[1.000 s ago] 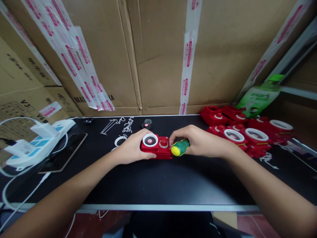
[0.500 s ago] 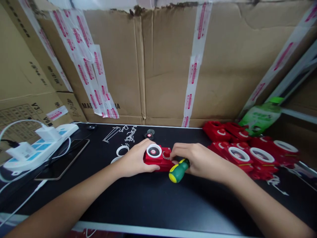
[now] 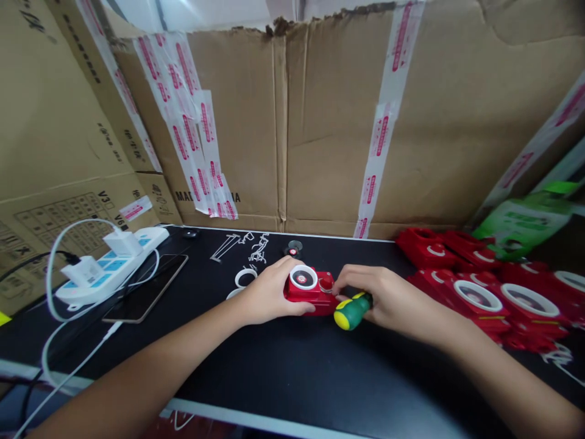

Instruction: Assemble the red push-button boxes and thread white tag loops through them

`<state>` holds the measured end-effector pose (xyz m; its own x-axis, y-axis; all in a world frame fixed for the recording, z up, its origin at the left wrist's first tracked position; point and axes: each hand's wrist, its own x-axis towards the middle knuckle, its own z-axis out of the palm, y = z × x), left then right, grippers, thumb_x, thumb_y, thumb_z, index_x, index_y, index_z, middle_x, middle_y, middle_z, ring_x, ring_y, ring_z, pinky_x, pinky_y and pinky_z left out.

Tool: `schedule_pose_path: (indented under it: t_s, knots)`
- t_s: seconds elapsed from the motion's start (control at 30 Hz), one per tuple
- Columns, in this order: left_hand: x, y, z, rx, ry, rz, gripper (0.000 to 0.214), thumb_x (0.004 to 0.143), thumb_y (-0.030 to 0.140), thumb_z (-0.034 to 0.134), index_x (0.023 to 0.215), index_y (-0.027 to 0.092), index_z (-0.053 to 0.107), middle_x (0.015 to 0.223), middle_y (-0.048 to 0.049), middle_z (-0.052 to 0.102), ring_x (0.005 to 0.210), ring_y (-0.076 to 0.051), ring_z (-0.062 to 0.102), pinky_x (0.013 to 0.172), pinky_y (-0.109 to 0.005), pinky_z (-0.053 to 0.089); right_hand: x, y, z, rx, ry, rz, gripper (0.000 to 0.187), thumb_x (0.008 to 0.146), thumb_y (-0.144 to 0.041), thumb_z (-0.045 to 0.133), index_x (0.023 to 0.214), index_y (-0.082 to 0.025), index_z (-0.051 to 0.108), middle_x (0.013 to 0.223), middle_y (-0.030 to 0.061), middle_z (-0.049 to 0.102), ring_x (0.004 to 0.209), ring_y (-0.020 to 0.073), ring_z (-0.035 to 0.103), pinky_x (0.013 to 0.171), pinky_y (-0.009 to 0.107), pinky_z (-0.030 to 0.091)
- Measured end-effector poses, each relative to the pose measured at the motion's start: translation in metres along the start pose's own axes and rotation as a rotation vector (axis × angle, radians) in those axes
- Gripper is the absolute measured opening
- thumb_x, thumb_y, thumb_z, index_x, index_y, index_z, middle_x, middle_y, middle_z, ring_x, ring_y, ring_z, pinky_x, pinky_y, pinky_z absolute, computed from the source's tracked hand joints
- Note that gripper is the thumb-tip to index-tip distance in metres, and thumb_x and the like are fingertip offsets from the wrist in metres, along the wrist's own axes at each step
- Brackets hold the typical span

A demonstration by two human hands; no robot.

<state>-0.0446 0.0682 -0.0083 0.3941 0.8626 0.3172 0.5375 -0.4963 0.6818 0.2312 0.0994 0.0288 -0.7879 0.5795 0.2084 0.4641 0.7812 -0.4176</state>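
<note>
A small red plastic unit (image 3: 307,290) with a white ring and a round knob on top lies on the black table (image 3: 292,372). My left hand (image 3: 267,297) is closed around its left side and holds it down. My right hand (image 3: 388,300) grips a screwdriver with a green and yellow handle (image 3: 351,311), and its fingertips touch the knob at the unit's right end. The screwdriver's shaft is hidden under my fingers.
Several more red units (image 3: 479,286) are heaped at the right, below a green pouch (image 3: 525,222). White rings (image 3: 245,278) and small metal parts (image 3: 256,247) lie behind the unit. A power strip with chargers (image 3: 109,265) and a phone (image 3: 148,296) sit at the left. Cardboard walls (image 3: 320,134) surround the table.
The view has tilted up and swung left, so everything sits lower and further right. My right hand has turned the screwdriver handle downward and moved its fingertips onto the knob. My left hand keeps its hold.
</note>
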Motion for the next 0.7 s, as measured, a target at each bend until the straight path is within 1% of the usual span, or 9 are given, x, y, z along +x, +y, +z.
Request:
schedule_pose_path:
  t_s: [0.1,0.23,0.37,0.53,0.63,0.7]
  knots:
    - [0.0,-0.002,-0.001,0.007,0.001,0.015,0.055,0.074,0.03,0.091,0.121,0.022,0.063,0.119,-0.0056,0.067,0.11,-0.027,0.067,0.099,-0.042,0.054,0.001,0.0,0.001,0.009,0.001,-0.007,0.044,0.071,0.006,0.061,0.103,-0.022,0.074,0.101,0.0033,0.073,0.087,0.0195,0.068,0.079,0.029,0.051]
    - [0.0,-0.003,-0.001,0.023,-0.004,0.021,0.057,0.073,0.032,0.091,0.122,0.023,0.063,0.118,-0.0058,0.067,0.111,-0.028,0.067,0.099,-0.043,0.054,0.002,0.001,0.001,0.046,-0.012,0.011,0.043,0.07,0.005,0.063,0.102,-0.021,0.075,0.101,0.0035,0.074,0.089,0.0198,0.068,0.08,0.029,0.051]
    - [-0.001,-0.005,-0.002,0.022,-0.019,-0.01,0.056,0.076,0.033,0.09,0.124,0.024,0.062,0.121,-0.0059,0.067,0.112,-0.027,0.067,0.101,-0.043,0.055,0.003,0.001,0.0,0.07,-0.018,0.029,0.042,0.074,0.005,0.062,0.104,-0.021,0.078,0.102,0.0043,0.074,0.091,0.0197,0.069,0.083,0.03,0.051]
    - [-0.004,-0.007,-0.005,0.046,-0.059,-0.036,0.06,0.082,0.042,0.085,0.132,0.025,0.056,0.135,-0.0087,0.066,0.12,-0.03,0.067,0.106,-0.045,0.054,0.002,0.0,-0.006,0.131,-0.03,-0.03,0.037,0.081,0.003,0.065,0.107,-0.02,0.079,0.105,0.0051,0.075,0.095,0.0193,0.07,0.088,0.03,0.051]
    - [-0.003,-0.004,-0.006,0.077,-0.078,-0.056,0.062,0.085,0.045,0.082,0.136,0.025,0.053,0.139,-0.0097,0.065,0.122,-0.031,0.068,0.107,-0.046,0.054,0.0,0.002,-0.012,0.161,-0.007,-0.044,0.039,0.082,0.002,0.066,0.112,-0.019,0.078,0.108,0.0062,0.075,0.1,0.0203,0.07,0.091,0.032,0.051]
    - [-0.002,-0.001,-0.007,0.09,-0.088,-0.061,0.062,0.086,0.046,0.081,0.137,0.025,0.052,0.137,-0.0096,0.067,0.12,-0.031,0.069,0.106,-0.046,0.055,-0.001,0.005,-0.014,0.174,0.04,-0.036,0.033,0.086,-0.003,0.068,0.114,-0.019,0.077,0.109,0.0066,0.074,0.101,0.0211,0.069,0.092,0.033,0.051]
